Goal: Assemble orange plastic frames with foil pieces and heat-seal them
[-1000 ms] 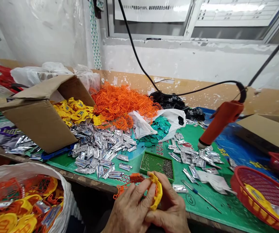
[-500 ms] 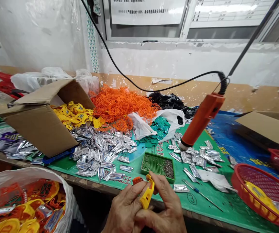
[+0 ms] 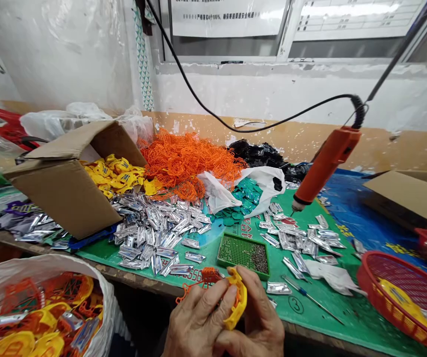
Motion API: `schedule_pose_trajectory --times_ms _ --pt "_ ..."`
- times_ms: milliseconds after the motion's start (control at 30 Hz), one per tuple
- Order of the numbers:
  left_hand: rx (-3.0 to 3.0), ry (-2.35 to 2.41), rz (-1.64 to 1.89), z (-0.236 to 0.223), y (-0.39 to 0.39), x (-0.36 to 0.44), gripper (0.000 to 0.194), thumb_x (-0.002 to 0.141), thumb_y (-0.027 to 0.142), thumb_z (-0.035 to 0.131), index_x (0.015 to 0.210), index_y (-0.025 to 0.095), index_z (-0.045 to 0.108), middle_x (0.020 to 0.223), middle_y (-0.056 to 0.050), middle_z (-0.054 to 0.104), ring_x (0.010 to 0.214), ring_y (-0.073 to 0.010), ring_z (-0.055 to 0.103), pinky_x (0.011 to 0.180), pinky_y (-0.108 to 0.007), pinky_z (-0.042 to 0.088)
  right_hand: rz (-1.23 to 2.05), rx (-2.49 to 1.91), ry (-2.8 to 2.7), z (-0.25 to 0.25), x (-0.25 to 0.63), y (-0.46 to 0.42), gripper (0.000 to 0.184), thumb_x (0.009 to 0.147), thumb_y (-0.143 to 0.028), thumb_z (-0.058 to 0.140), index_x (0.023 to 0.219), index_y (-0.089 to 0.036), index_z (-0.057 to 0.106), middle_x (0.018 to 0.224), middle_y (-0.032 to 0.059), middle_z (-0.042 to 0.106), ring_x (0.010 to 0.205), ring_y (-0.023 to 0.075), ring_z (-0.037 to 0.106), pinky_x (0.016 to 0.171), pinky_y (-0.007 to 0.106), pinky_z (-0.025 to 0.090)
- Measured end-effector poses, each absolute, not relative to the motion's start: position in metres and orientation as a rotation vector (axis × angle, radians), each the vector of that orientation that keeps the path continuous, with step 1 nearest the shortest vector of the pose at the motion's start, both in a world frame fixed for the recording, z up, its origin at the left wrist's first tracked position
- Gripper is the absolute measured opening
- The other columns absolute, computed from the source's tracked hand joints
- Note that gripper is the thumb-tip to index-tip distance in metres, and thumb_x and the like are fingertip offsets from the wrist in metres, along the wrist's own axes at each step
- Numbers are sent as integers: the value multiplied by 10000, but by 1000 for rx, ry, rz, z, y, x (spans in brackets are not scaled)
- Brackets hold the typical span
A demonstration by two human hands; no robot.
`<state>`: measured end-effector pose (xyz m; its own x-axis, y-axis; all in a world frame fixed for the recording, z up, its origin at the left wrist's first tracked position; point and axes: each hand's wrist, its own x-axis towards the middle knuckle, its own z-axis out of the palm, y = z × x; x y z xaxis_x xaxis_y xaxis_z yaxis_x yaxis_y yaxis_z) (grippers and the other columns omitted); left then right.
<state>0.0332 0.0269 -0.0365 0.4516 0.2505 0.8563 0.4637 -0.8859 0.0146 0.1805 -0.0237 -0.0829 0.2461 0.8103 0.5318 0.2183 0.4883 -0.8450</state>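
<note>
Low in the middle of the head view, both hands meet at the front edge of the green-topped table. My right hand (image 3: 261,312) grips a curved yellow plastic piece (image 3: 238,308) between thumb and fingers. Pressed against that piece's inner side, my left hand (image 3: 198,315) has its fingers closed on an orange plastic lattice frame (image 3: 209,275), which sticks out to the left. Fingers hide where the two parts meet. Just beyond is a green tray (image 3: 232,249) with small dark screws. A red-orange electric screwdriver (image 3: 327,166) hangs from a cable, tip down, apart from both hands.
Silver packets (image 3: 157,230), orange frames (image 3: 187,161) and yellow pieces in a tipped cardboard box (image 3: 61,193) cover the left side. A white bag (image 3: 105,292) of parts stands at lower left. At right lie a thin screwdriver (image 3: 317,301) and a red basket (image 3: 375,292).
The yellow piece has turned, now showing its curved side, and more of the orange frame shows at left. The hanging electric screwdriver has swung up and to the right.
</note>
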Motion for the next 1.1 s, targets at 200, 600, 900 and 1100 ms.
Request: schedule_pose_trajectory --times_ms 200,600,900,1100 --pt "-2563 -692 -1317 -31 20 33 401 990 296 329 1273 139 565 1087 -107 726 882 -202 658 788 -313 496 573 -1038 -1204 -92 180 -27 954 523 -158 865 1375 -316 466 1432 99 468 1281 328 492 1010 412 479" --pt "-2513 -565 -1363 -34 27 32 426 985 293 319 1313 132 539 1014 -111 748 791 -187 652 708 -296 516 431 -1030 -1306 -87 181 -27 932 571 -200 847 1401 -292 435 1393 98 507 1287 301 486 1016 373 474" --pt "-2584 -534 -1378 -34 28 31 462 979 298 335 1384 111 456 1015 -122 749 814 -188 689 746 -283 531 314 -1102 -1472 -53 185 -29 907 655 -294 810 1439 -333 355 1383 74 485 1267 296 496 1041 402 448" --pt "-2600 -491 -1436 -33 29 27 447 932 190 416 1368 107 471 1003 -113 750 936 -180 690 791 -248 541 402 -1044 -1702 -13 202 -28 692 837 -311 640 1441 -405 317 1334 24 547 1186 216 576 974 300 496"
